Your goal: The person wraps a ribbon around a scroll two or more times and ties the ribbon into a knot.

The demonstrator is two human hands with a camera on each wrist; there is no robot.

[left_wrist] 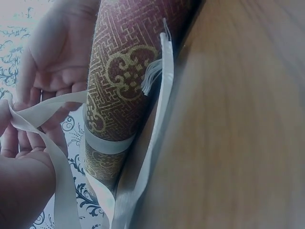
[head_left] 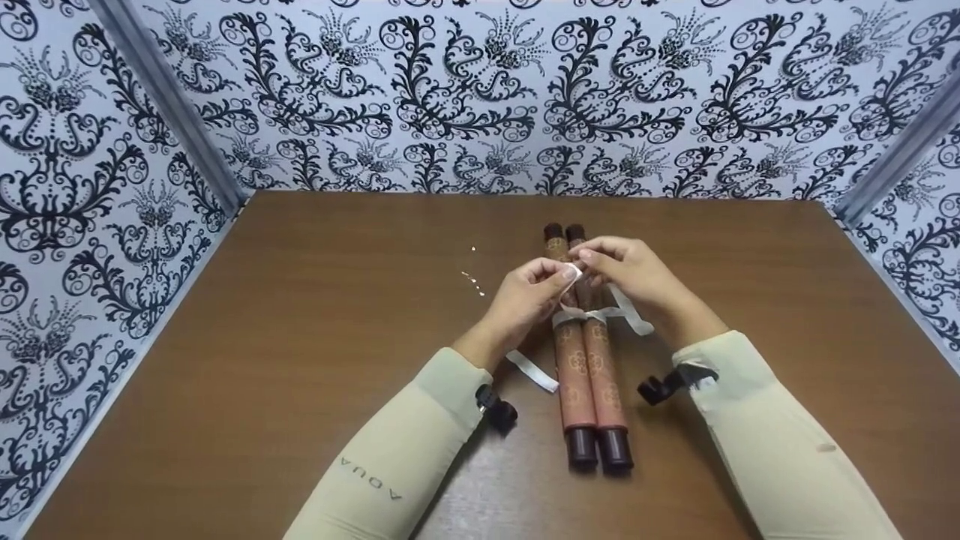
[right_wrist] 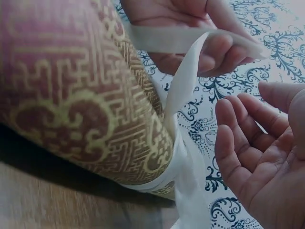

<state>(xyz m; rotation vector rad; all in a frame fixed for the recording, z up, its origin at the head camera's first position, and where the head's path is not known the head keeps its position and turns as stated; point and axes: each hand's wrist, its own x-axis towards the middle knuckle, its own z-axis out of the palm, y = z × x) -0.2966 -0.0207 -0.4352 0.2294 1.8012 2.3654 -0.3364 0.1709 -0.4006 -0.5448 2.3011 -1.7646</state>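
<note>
Two patterned scrolls with dark brown end knobs lie side by side on the table: a left scroll (head_left: pixel 576 367) and a right scroll (head_left: pixel 606 367). A white ribbon (head_left: pixel 585 316) circles both near their middle. My left hand (head_left: pixel 529 294) pinches a length of that ribbon between thumb and fingers above the scrolls. Close by, my right hand (head_left: pixel 626 270) has its fingers loosely bent and holds nothing, as the right wrist view shows. One ribbon tail hangs right of the scrolls; a frayed ribbon end (left_wrist: pixel 164 71) lies along the scroll's side in the left wrist view.
The brown wooden table (head_left: pixel 337 300) carries a few small white scraps (head_left: pixel 472 281) left of the scrolls. Walls with black swirl patterns (head_left: pixel 495 97) enclose the back and sides. Dark straps with black devices (head_left: pixel 499 412) sit at both wrists.
</note>
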